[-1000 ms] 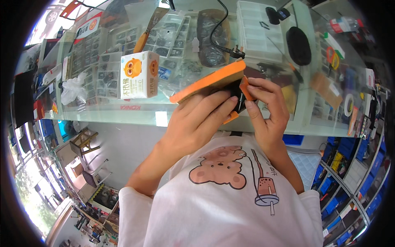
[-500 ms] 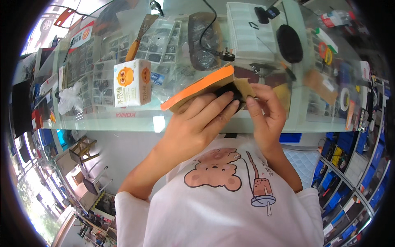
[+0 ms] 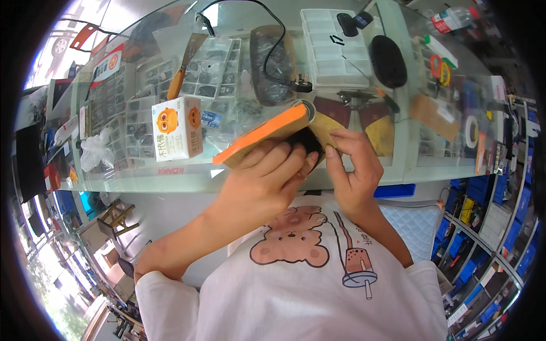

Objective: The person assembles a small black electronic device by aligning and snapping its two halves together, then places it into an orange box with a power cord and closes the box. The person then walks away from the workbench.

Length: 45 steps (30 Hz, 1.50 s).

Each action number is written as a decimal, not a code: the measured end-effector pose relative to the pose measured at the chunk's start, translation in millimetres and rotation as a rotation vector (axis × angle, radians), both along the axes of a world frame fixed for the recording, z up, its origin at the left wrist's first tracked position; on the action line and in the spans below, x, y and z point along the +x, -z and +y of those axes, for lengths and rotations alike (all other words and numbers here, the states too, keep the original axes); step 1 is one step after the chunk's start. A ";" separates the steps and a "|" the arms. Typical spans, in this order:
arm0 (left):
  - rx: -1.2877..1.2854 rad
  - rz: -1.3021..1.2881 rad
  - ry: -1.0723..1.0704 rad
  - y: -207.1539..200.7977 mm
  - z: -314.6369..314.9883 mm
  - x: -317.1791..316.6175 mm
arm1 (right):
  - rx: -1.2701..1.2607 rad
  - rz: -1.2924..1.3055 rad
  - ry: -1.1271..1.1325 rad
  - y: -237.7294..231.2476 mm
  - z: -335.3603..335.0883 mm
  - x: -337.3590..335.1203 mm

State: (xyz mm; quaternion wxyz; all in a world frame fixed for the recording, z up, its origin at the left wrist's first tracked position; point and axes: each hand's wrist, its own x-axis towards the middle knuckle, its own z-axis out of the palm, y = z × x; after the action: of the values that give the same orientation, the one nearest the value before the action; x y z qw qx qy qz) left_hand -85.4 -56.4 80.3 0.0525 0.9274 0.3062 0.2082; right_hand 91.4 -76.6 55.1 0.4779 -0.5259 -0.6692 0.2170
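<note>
A cardboard box with an orange side is held tilted over the near edge of the glass counter. My left hand is closed round its lower side, with fingertips at the box's open end. Something black shows inside that end, but its kind is unclear. Between thumb and forefinger, my right hand pinches a brown cardboard flap at the opening. A round, ring-like thing peeks out behind the box's upper corner.
Left of the box stands a small white carton. Farther back lie a wooden-handled scraper, a black cable plug, a white compartment tray and a black oval case. Scissors and a tape roll are rightward.
The box and both hands sit slightly farther left and lower in the picture. The flap stands straighter, and the ring-like thing has come into sight behind the box.
</note>
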 end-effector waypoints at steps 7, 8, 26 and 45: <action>-0.247 -0.114 -0.021 -4.3 6.8 -6.5 | 0.088 0.003 -0.196 12.2 -0.8 4.5; -0.224 -0.105 -0.018 -4.5 5.5 -8.1 | 0.087 0.002 -0.197 15.1 -2.0 4.2; -0.057 -0.488 -0.601 36.1 -45.3 -42.2 | 0.167 -0.295 -0.191 7.1 -2.0 4.5; -0.511 -0.964 -0.584 32.6 -19.0 -20.5 | -0.502 -1.103 0.310 69.5 258.9 72.3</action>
State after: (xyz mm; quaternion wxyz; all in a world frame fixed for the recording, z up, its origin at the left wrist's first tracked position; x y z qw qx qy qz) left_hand -105.9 -75.4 47.7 0.3463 0.5652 0.5294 0.5295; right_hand 163.7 182.3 -14.5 -0.0500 -0.7477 -0.6621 -0.0077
